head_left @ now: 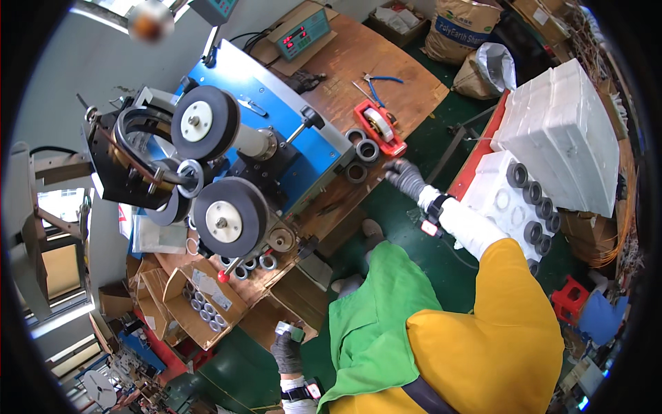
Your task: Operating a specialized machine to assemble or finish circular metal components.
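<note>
My left hand (286,353), in a grey glove, is low in the view beside a cardboard box. Its fingers are closed round a small green and pale piece (293,332) whose kind I cannot make out. My right hand (407,179), also gloved, reaches to the table's right edge, its fingers slightly apart with nothing visible in them. Close by are a red tape dispenser (380,130) and several grey rings (356,172). A blue machine (289,138) with black wheels (231,217) fills the table's left part; a pale ring (191,178) sits between the wheels.
Blue-handled pliers (378,86) and a digital display box (303,34) lie at the back of the table (407,69). A cardboard box (227,293) with several rings stands lower left. At right, dark rings (532,192) rest on white foam near stacked foam blocks (565,131).
</note>
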`<state>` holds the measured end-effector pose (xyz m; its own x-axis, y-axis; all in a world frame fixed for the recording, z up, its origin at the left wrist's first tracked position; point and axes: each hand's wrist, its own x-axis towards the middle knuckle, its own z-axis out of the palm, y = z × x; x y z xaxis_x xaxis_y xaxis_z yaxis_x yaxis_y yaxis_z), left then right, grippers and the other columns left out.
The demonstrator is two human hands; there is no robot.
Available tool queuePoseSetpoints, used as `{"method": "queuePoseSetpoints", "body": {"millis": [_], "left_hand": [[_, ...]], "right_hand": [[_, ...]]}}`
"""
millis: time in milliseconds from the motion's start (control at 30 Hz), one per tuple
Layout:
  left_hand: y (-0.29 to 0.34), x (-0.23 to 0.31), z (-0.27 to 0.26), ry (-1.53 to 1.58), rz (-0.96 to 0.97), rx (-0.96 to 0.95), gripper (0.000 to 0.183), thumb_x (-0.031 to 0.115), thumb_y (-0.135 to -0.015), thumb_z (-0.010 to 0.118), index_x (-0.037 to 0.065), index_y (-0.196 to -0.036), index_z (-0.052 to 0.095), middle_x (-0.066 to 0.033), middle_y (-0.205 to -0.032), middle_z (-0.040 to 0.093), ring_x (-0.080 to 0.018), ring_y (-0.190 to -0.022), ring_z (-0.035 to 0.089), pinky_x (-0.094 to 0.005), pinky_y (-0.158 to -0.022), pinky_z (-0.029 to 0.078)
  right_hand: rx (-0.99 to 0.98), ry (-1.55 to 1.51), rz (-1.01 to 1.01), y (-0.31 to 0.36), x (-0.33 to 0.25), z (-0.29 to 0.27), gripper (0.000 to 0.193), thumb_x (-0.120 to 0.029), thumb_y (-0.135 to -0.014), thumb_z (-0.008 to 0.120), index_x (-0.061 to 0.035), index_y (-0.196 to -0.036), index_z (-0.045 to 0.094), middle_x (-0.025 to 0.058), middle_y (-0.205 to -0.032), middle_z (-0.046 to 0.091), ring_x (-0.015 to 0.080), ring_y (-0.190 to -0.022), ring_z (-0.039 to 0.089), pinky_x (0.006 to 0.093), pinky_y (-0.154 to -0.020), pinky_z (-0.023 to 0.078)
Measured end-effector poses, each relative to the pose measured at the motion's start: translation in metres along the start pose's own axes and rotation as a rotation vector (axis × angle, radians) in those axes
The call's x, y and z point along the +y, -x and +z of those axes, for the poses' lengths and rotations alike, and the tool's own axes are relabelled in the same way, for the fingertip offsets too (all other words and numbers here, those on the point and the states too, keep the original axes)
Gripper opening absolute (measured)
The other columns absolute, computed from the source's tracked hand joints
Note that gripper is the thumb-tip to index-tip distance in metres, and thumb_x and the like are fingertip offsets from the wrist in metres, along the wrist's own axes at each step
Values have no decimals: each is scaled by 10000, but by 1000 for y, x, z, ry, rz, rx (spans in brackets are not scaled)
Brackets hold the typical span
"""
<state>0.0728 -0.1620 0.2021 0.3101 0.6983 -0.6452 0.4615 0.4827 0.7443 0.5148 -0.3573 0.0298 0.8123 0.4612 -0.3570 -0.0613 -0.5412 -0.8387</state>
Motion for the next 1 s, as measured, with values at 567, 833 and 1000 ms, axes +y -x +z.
{"method": "queuePoseSetpoints", "body": {"millis": [567,833,1000], "left_hand": [[-1,16,29,281,-81,-36,467,141,-704,593,-48,-1103,442,-146,-974,547,-246,-853,559,-319,-754,466],[-14,14,41,-10,46,-94,387,123,-709,579,-79,-1026,485,-123,-919,571,-207,-820,569,-285,-723,469],[-11,19,48,212,-48,-109,377,115,-709,585,-76,-1021,489,-113,-914,571,-201,-813,570,-281,-718,470]], "right_hand": [[232,178,227,-92,20,-33,406,-157,-661,671,-51,-1008,488,73,-734,551,160,-700,532,265,-658,449],[-43,-234,404,-38,4,-64,223,-206,-723,624,-36,-814,513,32,-573,519,78,-403,446,221,-331,356],[-135,-448,515,-17,23,-60,213,-250,-775,558,-96,-923,551,-17,-533,466,63,-368,363,208,-329,315]]}}
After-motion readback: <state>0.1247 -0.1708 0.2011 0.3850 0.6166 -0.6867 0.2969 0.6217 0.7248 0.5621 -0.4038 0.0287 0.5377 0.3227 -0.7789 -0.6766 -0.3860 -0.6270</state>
